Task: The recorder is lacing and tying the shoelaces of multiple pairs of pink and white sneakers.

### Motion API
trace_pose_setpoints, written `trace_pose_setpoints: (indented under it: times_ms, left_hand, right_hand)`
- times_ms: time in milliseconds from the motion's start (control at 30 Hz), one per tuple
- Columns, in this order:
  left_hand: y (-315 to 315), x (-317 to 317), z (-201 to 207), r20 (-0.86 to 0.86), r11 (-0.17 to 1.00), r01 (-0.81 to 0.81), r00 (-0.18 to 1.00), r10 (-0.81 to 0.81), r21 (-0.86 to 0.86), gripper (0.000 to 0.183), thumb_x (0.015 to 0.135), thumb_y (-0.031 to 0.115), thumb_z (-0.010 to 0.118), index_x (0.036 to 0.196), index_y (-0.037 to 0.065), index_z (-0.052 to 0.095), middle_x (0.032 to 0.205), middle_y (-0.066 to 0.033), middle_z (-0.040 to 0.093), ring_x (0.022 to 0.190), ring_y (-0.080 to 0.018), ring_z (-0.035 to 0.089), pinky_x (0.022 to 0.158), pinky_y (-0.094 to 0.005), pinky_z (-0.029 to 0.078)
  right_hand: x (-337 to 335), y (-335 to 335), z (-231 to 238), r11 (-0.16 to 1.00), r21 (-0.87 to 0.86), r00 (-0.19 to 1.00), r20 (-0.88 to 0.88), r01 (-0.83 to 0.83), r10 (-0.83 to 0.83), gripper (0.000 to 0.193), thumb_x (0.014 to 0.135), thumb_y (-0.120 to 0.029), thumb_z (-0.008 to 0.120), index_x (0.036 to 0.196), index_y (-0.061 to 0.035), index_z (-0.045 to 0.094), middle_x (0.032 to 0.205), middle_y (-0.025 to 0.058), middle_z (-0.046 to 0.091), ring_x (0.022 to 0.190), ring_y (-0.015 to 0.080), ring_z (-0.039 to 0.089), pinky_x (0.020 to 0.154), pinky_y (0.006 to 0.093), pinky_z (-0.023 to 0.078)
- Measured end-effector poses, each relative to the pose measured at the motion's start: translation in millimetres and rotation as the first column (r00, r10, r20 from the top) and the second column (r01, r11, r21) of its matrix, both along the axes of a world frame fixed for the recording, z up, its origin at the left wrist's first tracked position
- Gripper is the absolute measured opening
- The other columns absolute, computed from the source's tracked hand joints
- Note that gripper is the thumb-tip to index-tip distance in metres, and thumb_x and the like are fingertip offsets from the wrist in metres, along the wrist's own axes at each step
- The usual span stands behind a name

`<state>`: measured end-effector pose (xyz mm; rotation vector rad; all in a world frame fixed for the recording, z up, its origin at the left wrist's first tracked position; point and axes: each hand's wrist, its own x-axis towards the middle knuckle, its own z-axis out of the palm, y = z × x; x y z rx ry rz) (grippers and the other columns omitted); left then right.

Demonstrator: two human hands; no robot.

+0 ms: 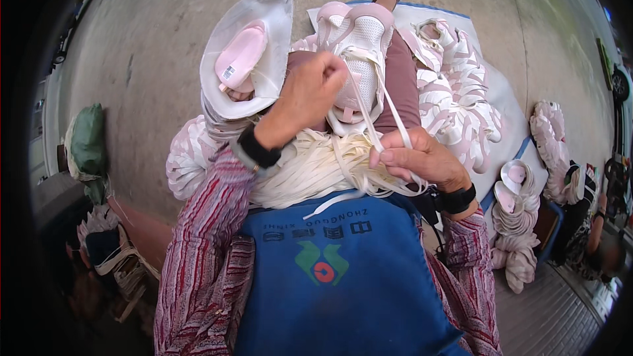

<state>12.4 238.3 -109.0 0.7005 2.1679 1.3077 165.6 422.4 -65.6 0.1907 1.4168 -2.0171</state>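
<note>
A pink and white shoe upper (359, 39) rests on my lap, toe pointing away. My left hand (311, 89) is closed in a fist at its lacing area, pinching a white flat lace (389, 109). My right hand (419, 157) grips the same lace lower down, pulling it taut between the two hands. A thick bundle of cream laces (310, 168) lies across my lap above the blue apron (343, 270). To the left, another pink shoe (241, 59) sits inside a white floppy hat-like piece (277, 20).
A heap of pink and white shoe uppers (461, 99) lies on a sheet at my right. More stacked uppers (517, 224) and a pile (550, 138) sit farther right. A green bag (87, 142) stands left. Grey concrete floor (151, 26) ahead.
</note>
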Motion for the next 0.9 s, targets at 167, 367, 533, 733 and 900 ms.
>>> trace_pose_setpoints:
  times_ms: [167, 367, 533, 733, 900]
  left_hand:
    - [21, -32, -33, -0.387, 0.997, -0.056, 0.922, 0.027, -0.062, 0.018, 0.088, 0.014, 0.058, 0.097, -0.001, 0.059, 0.08, -0.0138, 0.063, 0.071, -0.0233, 0.062, 0.066, -0.0337, 0.049]
    - [25, -37, -45, -0.381, 0.996, 0.006, 0.924, -0.039, -0.086, 0.015, 0.086, 0.012, 0.058, 0.093, -0.001, 0.058, 0.081, -0.0138, 0.061, 0.071, -0.0267, 0.06, 0.068, -0.036, 0.048]
    - [19, -43, -37, 0.097, 0.99, 0.104, 0.991, -0.094, -0.099, 0.015, 0.084, 0.01, 0.051, 0.091, 0.0, 0.059, 0.09, -0.0207, 0.062, 0.086, -0.0323, 0.06, 0.077, -0.0394, 0.047]
    - [16, -38, -55, -0.055, 0.998, -0.027, 0.998, 0.024, -0.051, 0.018, 0.086, 0.013, 0.051, 0.092, -0.002, 0.059, 0.086, -0.0188, 0.063, 0.084, -0.0293, 0.061, 0.076, -0.0362, 0.048]
    - [18, -37, -40, 0.109, 0.998, -0.017, 0.994, 0.024, -0.068, 0.019, 0.087, 0.014, 0.05, 0.092, -0.003, 0.057, 0.083, -0.0181, 0.063, 0.079, -0.0282, 0.062, 0.074, -0.0377, 0.048]
  right_hand:
    - [-5, -7, -1, 1.0, 0.003, 0.999, -0.036, -0.023, 0.023, 0.023, 0.097, -0.022, 0.054, 0.101, -0.0023, 0.066, 0.062, -0.0057, 0.048, 0.055, 0.0011, 0.041, 0.049, 0.0176, 0.032]
    - [0, 1, 4, 0.999, 0.021, 0.999, -0.008, 0.039, -0.039, 0.025, 0.095, -0.023, 0.055, 0.099, -0.0014, 0.067, 0.06, -0.0047, 0.047, 0.052, 0.0016, 0.041, 0.048, 0.0177, 0.031]
    - [15, 31, 2, 0.983, -0.093, 0.987, -0.011, 0.157, -0.159, 0.026, 0.094, -0.022, 0.058, 0.096, 0.0019, 0.067, 0.056, -0.004, 0.048, 0.047, 0.0022, 0.041, 0.044, 0.0185, 0.03]
    - [-1, 18, 8, 0.989, -0.14, 0.997, -0.067, -0.056, 0.047, 0.023, 0.093, -0.017, 0.059, 0.096, 0.0043, 0.068, 0.059, -0.003, 0.049, 0.052, 0.0037, 0.043, 0.047, 0.0196, 0.033]
    - [-4, 10, 14, 0.994, -0.097, 0.998, -0.036, -0.059, 0.056, 0.022, 0.093, -0.016, 0.059, 0.096, 0.0043, 0.068, 0.058, -0.0024, 0.05, 0.051, 0.0037, 0.042, 0.047, 0.0197, 0.032]
